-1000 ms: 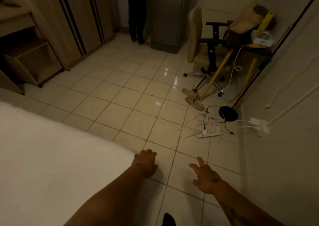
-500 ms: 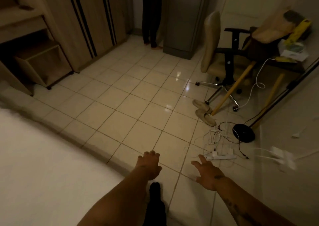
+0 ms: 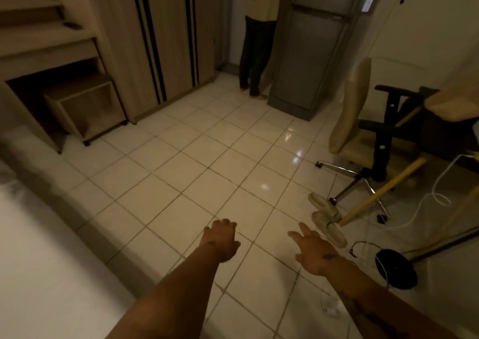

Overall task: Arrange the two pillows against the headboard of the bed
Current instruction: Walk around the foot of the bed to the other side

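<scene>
Both hands were empty: the left hand [image 3: 222, 240] loosely curled, the right hand [image 3: 312, 252] spread wide, both out over the tiled floor [image 3: 181, 162]. The bed [image 3: 39, 274] edge lay at the left. The 2 pillows and headboard were out of view; turning toward the bed to find them seemed the sensible move

White bed [image 3: 39, 274], grey fridge [image 3: 311, 53], blk-striped wardrobe [image 3: 168, 40].

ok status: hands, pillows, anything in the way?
Left hand and right hand empty, out over the floor. No pillows in view. Bed at left. Slippers, cables on floor right.
</scene>
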